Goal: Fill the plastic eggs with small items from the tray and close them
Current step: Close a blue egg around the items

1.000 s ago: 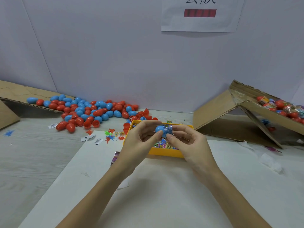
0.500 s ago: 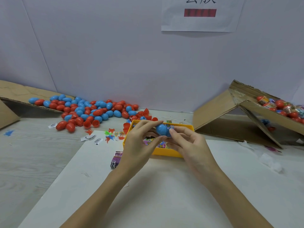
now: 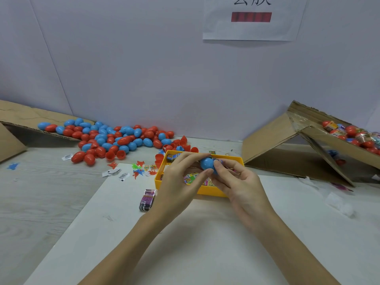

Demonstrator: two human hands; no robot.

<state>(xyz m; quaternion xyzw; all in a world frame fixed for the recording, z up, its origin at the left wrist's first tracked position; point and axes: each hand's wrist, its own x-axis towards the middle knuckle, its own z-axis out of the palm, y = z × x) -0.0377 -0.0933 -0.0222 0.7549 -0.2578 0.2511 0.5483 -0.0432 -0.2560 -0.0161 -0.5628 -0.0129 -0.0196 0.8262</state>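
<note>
Item: blue egg, centre frame, above yellow tray. Left hand & right hand both pinch it, fingers curled. Prob. light, stiff, slick plastic; grip each half near seam.

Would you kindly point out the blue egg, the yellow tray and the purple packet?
blue egg (image 3: 206, 163): head view, its rounded left half.
yellow tray (image 3: 207, 190): head view, its near wall.
purple packet (image 3: 147, 200): head view, its middle.
</note>
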